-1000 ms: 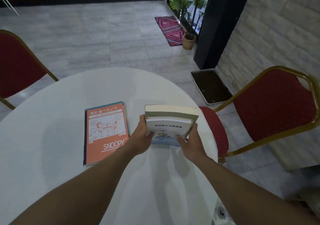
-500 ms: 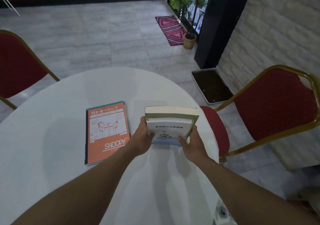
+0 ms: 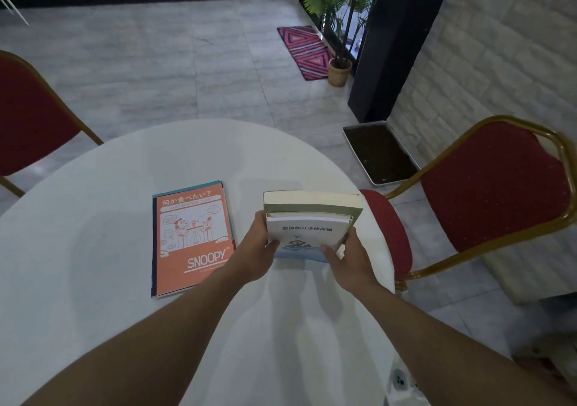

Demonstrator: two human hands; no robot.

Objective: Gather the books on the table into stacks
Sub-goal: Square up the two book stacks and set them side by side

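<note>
Both hands, left (image 3: 260,246) and right (image 3: 349,257), had barely shifted, gripping the white-and-olive book pair (image 3: 307,221) right of the orange Snoopy paperback (image 3: 192,237) (stacking seemingly unfinished).

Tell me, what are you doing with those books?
A person is tidying books on a white table. The left hand and right hand grip a small pile between them: a white book lying on a thicker green book. The pile sits near the table's right side. Beside it, on the left, an orange Snoopy book lies flat on top of another thin book, untouched. So two stacks are there at this moment.
</note>
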